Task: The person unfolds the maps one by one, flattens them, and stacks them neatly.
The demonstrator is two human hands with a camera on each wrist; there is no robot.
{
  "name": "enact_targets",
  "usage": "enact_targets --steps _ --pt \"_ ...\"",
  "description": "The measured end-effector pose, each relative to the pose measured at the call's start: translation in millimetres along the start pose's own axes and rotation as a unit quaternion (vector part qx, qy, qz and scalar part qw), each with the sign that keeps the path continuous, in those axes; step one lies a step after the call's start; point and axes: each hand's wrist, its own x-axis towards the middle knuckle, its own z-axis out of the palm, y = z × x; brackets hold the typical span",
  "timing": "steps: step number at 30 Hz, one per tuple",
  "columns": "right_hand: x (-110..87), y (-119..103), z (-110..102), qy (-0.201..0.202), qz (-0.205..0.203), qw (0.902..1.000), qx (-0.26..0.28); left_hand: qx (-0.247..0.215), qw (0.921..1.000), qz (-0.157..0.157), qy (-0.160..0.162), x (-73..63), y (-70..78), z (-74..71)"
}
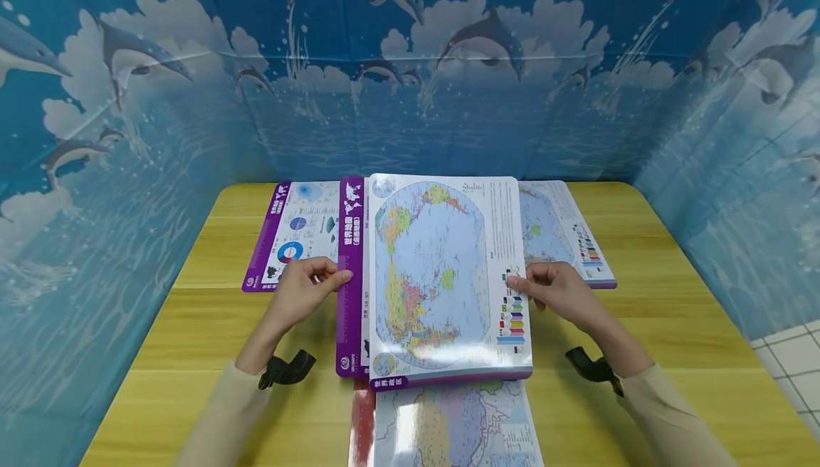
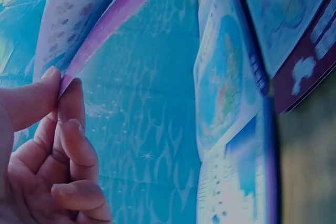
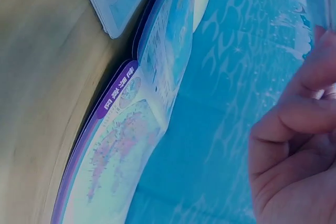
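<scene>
In the head view, my two hands hold up a folded world map (image 1: pixel 448 246), its glossy printed panel facing me. The map's purple title strip (image 1: pixel 349 317) runs down its left side. My left hand (image 1: pixel 304 290) pinches that strip at the edge between thumb and forefinger; the left wrist view shows the thumb (image 2: pixel 34 95) pressed on the purple edge. On the opposite side, my right hand (image 1: pixel 559 292) pinches the panel's right edge, thumb on the front. Another purple-bordered world map (image 1: pixel 304 228) lies spread on the table behind, its middle hidden by the held map.
A map with a red border (image 1: pixel 448 424) lies on the near part of the wooden table (image 1: pixel 192 332), partly under the held map in this view. A dolphin-print blue curtain (image 1: pixel 448 125) surrounds the table's back and sides. White tiles (image 1: pixel 794 353) show at the far right.
</scene>
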Motion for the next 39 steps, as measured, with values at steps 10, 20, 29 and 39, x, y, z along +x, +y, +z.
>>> enact_targets --steps 10,20,29,39 --pt "13.5 2 -6 0.022 0.007 0.9994 -0.024 0.027 0.9994 0.021 -0.009 10.9 28.9 -9.0" --pt "17.3 5 -23 0.051 0.011 0.9973 0.052 0.013 0.9993 0.02 -0.027 15.8 43.1 -18.7" --pt "11.8 7 -63 0.05 -0.038 0.9586 0.278 -0.071 0.9967 -0.005 -0.04 32.6 -5.9 -37.2" --pt "-3.7 12 -120 0.041 -0.029 0.8682 0.494 -0.11 0.9929 0.003 -0.045 33.8 -4.0 -73.0"
